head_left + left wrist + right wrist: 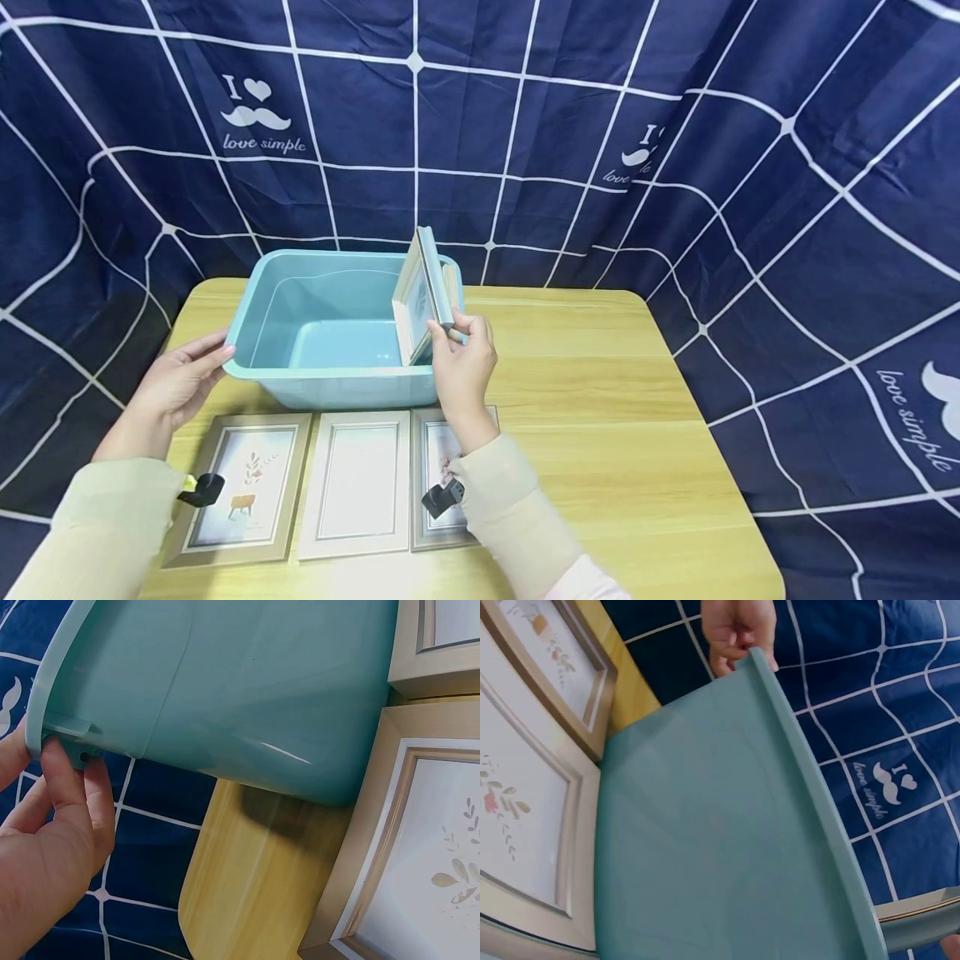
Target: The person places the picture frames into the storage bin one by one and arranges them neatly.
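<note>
A light-blue plastic tub (337,385) stands on the table. My left hand (176,379) grips its left rim; in the left wrist view the fingers curl under the edge, with the thumb at the rim. Over the tub's right end, my right hand (467,354) pinches a picture frame (417,300) by its lower near corner, thumb on one side and fingers on the other. This frame stands steeply tilted, its top above the rim. Behind it, the pale edge of another item (451,282) shows inside the tub. The right wrist view catches only a fingertip and the frame's edge (922,922).
Three picture frames lie flat before the tub: a tan one with a plant print (251,492), a white one (358,483) and a greyish one (422,492) partly under my right forearm. A navy grid-patterned cloth (480,108) hangs around the wooden table (600,433).
</note>
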The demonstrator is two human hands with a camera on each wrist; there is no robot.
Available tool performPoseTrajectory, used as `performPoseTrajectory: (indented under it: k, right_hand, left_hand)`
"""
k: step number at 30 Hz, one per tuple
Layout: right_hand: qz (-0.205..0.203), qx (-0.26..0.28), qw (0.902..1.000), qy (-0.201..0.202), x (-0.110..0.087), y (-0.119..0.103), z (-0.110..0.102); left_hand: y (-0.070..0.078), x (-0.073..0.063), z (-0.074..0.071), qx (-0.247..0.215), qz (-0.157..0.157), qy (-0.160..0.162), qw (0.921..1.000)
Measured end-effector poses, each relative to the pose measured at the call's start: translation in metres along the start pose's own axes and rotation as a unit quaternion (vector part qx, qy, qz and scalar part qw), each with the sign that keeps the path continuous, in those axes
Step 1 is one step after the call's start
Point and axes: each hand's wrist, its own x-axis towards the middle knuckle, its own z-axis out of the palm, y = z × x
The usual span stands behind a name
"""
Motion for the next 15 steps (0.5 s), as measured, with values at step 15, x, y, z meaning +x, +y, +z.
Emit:
performPoseTrajectory:
  k: [15]
  right_hand:
    - [-0.005, -0.058, 0.9969, -0.053, -0.009, 0.011, 0.000]
  left_hand:
    - [0.000, 0.000, -0.001, -0.003, -0.004, 0.001, 1.0000]
